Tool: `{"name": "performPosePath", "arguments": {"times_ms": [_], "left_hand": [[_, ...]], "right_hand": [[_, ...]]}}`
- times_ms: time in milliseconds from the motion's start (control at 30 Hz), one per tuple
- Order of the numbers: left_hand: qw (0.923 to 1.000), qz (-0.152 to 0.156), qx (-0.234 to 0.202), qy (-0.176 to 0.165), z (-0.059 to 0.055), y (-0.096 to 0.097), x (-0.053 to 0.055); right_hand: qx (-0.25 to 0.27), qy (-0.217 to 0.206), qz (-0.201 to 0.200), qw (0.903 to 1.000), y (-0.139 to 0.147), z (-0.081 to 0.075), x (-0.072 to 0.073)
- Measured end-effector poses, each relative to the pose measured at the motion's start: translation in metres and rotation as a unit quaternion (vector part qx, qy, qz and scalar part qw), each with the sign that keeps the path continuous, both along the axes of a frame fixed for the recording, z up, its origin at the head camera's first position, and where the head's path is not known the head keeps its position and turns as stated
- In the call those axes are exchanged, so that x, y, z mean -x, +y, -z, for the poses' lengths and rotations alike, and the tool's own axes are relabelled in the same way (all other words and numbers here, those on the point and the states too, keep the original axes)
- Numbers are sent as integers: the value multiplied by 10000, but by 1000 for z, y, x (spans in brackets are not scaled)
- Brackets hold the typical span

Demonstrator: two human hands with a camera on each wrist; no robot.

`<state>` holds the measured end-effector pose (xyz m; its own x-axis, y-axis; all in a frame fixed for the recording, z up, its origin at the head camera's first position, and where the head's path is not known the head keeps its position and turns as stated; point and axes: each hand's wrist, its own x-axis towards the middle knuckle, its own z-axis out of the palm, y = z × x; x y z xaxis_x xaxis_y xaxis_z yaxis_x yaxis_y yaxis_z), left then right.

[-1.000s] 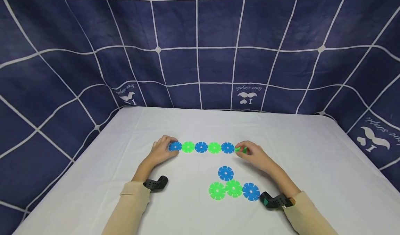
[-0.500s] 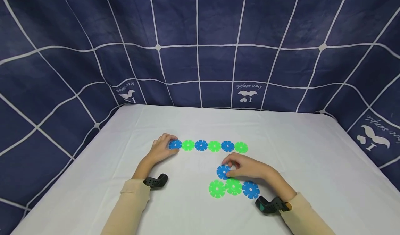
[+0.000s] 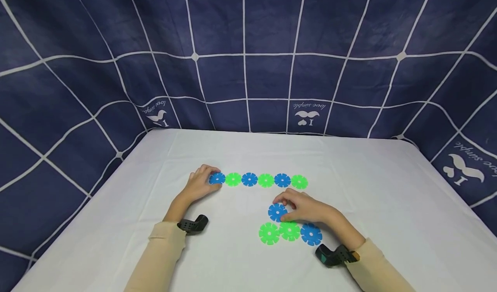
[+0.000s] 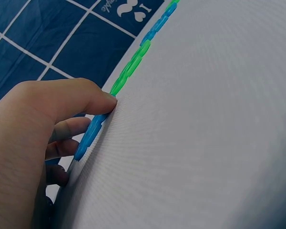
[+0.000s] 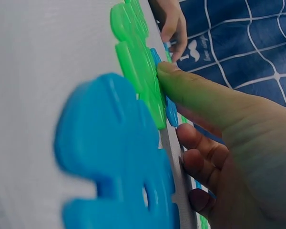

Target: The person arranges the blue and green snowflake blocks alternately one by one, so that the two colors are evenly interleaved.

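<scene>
Right grip (image 3: 306, 207) pinches a blue disc (image 3: 277, 213) between fingertips (image 3: 278, 198).

- I see a dark blue cloth backdrop (image 3: 268, 35) across the upper half of the head view, running down both sides, crossed by wavy white lines forming a grid.
- Small white diamonds (image 3: 195, 56) mark some line crossings, upper left and upper right of centre.
- I make out an upside-down moustache print (image 3: 306, 114) with the words "love simple" at the centre; similar prints lie centre left and far right.
- I see a white, faintly creased table covering (image 3: 233, 257) filling the lower middle.
</scene>
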<state>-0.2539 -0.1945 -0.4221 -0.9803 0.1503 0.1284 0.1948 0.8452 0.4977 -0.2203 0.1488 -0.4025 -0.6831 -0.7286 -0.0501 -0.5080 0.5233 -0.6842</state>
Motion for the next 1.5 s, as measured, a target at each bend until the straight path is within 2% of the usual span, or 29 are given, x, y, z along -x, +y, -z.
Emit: {"name": "performPosePath", "arguments": {"times_ms": [333,533,767,967,1200,1500], "left_hand": [[10000,15,-10,-10,-2,1,-1],[10000,16,-3,11,-2,1,-1],[10000,-19,21,-14,-1,0,-2],[10000,7,-24,4,-2,1,-1],[10000,43,-34,70,-2,0,1],[10000,52,-44,22,-2,0,0]], "right_hand": [[-24,-226,475,9986,-4,1,-1],[222,-486,474,9974,-1,0,1],[611,-711,213,9954,4,-3,6],[621,-784,238,9947,12,-8,10],[680,-608,567,9942,31,-10,22],[864,-516,1202,9876,61,-8,35]]}}
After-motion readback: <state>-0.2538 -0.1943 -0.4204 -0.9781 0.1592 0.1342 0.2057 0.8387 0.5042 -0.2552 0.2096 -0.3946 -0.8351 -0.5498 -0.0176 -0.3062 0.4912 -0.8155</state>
